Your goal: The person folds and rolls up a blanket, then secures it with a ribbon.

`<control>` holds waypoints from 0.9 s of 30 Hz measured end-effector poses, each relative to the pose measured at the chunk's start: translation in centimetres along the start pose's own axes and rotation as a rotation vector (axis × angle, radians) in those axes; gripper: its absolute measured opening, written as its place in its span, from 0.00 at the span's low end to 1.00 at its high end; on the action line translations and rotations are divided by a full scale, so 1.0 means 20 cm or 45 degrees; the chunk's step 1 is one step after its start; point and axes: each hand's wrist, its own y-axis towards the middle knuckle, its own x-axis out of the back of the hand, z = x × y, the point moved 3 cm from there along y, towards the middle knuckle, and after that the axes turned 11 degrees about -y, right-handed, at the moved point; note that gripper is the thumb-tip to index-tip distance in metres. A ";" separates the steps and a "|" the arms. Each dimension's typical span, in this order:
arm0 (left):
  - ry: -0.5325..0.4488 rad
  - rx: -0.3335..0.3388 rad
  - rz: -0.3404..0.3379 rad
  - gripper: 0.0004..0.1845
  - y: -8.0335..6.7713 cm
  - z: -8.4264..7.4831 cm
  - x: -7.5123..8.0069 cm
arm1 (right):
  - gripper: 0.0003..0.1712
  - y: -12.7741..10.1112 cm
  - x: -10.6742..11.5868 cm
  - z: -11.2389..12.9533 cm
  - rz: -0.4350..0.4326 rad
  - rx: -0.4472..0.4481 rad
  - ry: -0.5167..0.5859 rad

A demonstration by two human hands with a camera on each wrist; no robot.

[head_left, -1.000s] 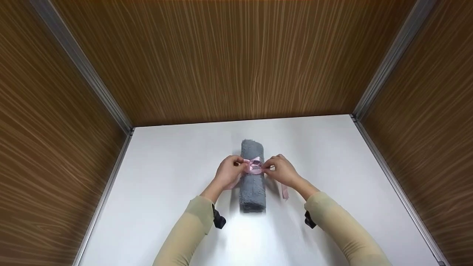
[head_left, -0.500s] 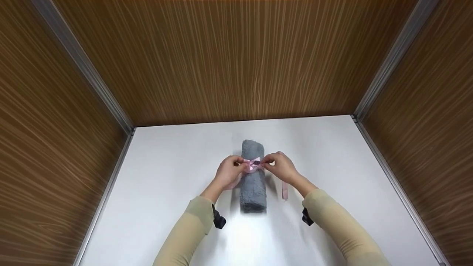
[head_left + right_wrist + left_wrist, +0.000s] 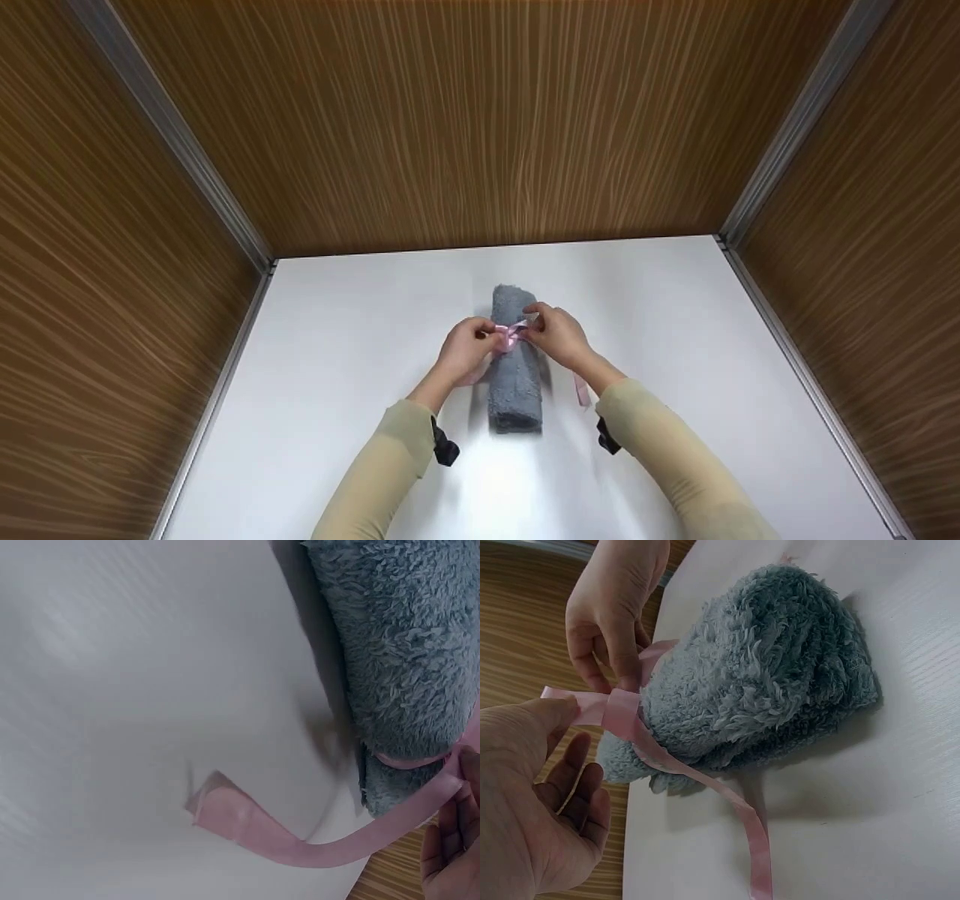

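Note:
A grey fluffy towel (image 3: pixel 516 390), rolled up, lies lengthwise on the white table, with a pink satin ribbon (image 3: pixel 510 337) around its middle. At the roll's left side my left hand (image 3: pixel 463 351) pinches a short stretch of ribbon between thumb and finger. In the left wrist view, a band of ribbon (image 3: pixel 620 714) crosses over that pinched piece, right beside the towel. My right hand (image 3: pixel 561 337) reaches in from the right, its fingertips on the ribbon close to the crossing. One ribbon tail (image 3: pixel 337 851) runs out from the right hand; another tail (image 3: pixel 759 855) hangs on the left side.
The white table (image 3: pixel 360 315) is bounded by wood-grain panels (image 3: pixel 480 127) at the back and both sides, with metal rails at the corners. Dark wrist cameras (image 3: pixel 445 448) sit under the sleeves.
My right hand has moved left and slightly up, over the towel's right edge. The ribbon loop between the hands has grown smaller. My left hand has stayed in place.

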 end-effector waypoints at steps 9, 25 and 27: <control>0.007 0.007 0.011 0.07 0.00 0.01 -0.01 | 0.10 0.02 -0.01 0.01 0.007 0.023 -0.079; -0.100 -0.008 0.015 0.07 0.00 0.00 -0.02 | 0.07 0.03 -0.05 0.02 -0.062 -0.021 -0.046; -0.098 -0.015 0.016 0.06 0.00 0.01 -0.02 | 0.06 0.03 -0.05 0.03 -0.075 -0.007 -0.057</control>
